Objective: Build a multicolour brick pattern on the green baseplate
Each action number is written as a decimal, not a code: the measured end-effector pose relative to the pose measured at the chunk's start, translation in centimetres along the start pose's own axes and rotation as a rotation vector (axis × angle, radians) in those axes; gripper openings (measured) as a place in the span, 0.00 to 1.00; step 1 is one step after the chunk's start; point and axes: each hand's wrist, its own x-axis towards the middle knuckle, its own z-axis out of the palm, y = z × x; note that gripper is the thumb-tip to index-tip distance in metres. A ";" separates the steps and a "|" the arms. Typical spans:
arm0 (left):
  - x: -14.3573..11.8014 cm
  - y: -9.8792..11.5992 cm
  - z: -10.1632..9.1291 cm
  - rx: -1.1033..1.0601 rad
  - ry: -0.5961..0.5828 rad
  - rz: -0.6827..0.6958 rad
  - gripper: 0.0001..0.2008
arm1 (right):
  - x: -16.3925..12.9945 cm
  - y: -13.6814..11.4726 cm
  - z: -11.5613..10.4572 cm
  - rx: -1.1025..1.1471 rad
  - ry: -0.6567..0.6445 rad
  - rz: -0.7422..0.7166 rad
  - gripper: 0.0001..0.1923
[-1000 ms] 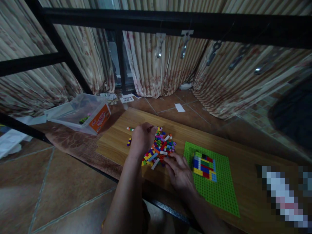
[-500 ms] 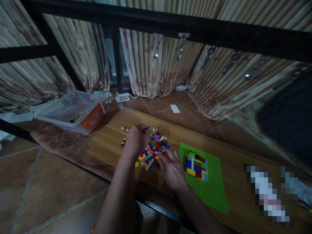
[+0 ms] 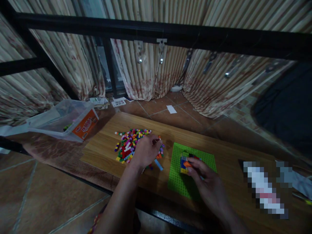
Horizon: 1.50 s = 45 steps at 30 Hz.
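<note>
Head view looked down on a wooden table (image 3: 219,143), and the green baseplate (image 3: 175,182) near its middle served as my landmark. Far to the left of the baseplate, off the table's corner, a clear plastic tub (image 3: 60,118) with an orange label lay tipped on a brown mat (image 3: 60,152). Nearer, just left of the baseplate, a pile of small coloured bricks (image 3: 128,144) was spread on the wood. The left hand (image 3: 146,151) rested on the pile's right edge, fingers curled over the bricks; whether its grip held one I could not tell. A loose blue brick (image 3: 159,165) lay between that hand and the baseplate.

On the baseplate itself stood a small block of stacked bricks (image 3: 183,161) in blue, yellow and green, toward its far side. The right hand (image 3: 209,185) reached in from the baseplate's right, its grip pinched closed on an orange brick (image 3: 187,164) held against the block's top.

To my eye, seating the piece well would want it squared to the studs below, pressed straight down, with the baseplate kept from sliding. Further right of the baseplate, a blurred patch hid whatever lay there.
</note>
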 end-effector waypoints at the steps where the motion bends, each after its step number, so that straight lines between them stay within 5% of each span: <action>1: -0.1 0.4 0.7 -0.001 -0.042 0.015 0.12 | 0.3 0.4 -0.9 0.053 0.049 0.041 0.17; 7: -0.4 2.7 5.2 0.002 -0.226 0.002 0.11 | 2.3 1.2 -5.3 0.211 0.186 0.205 0.18; 12: -0.8 3.2 7.3 0.050 -0.261 0.018 0.10 | 2.4 2.2 -5.6 0.248 0.161 0.222 0.18; 21: -0.6 3.0 7.7 0.144 -0.256 0.004 0.10 | 3.6 4.0 -4.4 0.143 0.164 0.156 0.13; 37: -0.7 3.3 8.2 0.199 -0.292 0.045 0.16 | 4.1 3.5 -3.6 -0.192 0.161 0.044 0.11; 45: -0.7 3.2 8.3 0.190 -0.320 0.062 0.15 | 4.6 4.4 -2.5 -0.275 0.136 -0.137 0.08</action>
